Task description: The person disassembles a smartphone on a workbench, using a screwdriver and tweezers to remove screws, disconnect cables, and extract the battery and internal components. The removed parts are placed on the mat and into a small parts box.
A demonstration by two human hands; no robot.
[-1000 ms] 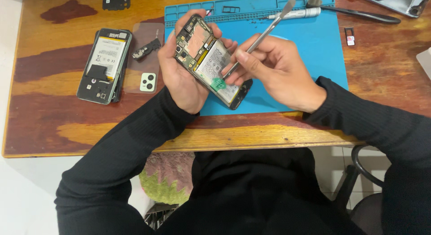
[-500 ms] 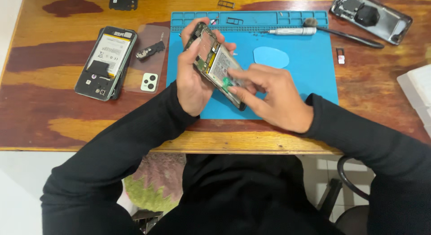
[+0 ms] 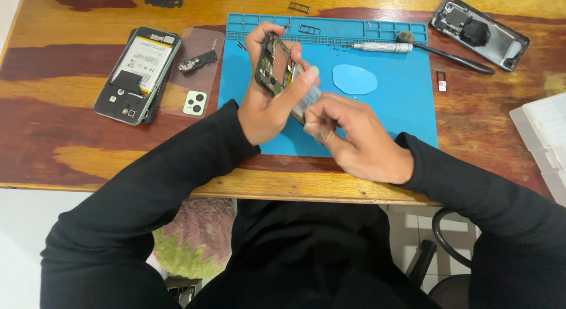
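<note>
Long black ribbed sleeves, seemingly knit, cover both arms to the wrists

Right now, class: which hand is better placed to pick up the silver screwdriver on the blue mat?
Right hand, probably: the screwdriver lies on its side, while the left hand holds the opened phone.

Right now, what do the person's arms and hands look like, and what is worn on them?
Both arms are covered by long black ribbed sleeves reaching the wrists. The left hand and right hand are bare: no gloves, and no rings, watch or wrist strap visible. Fingernails look short and unpainted.
</note>
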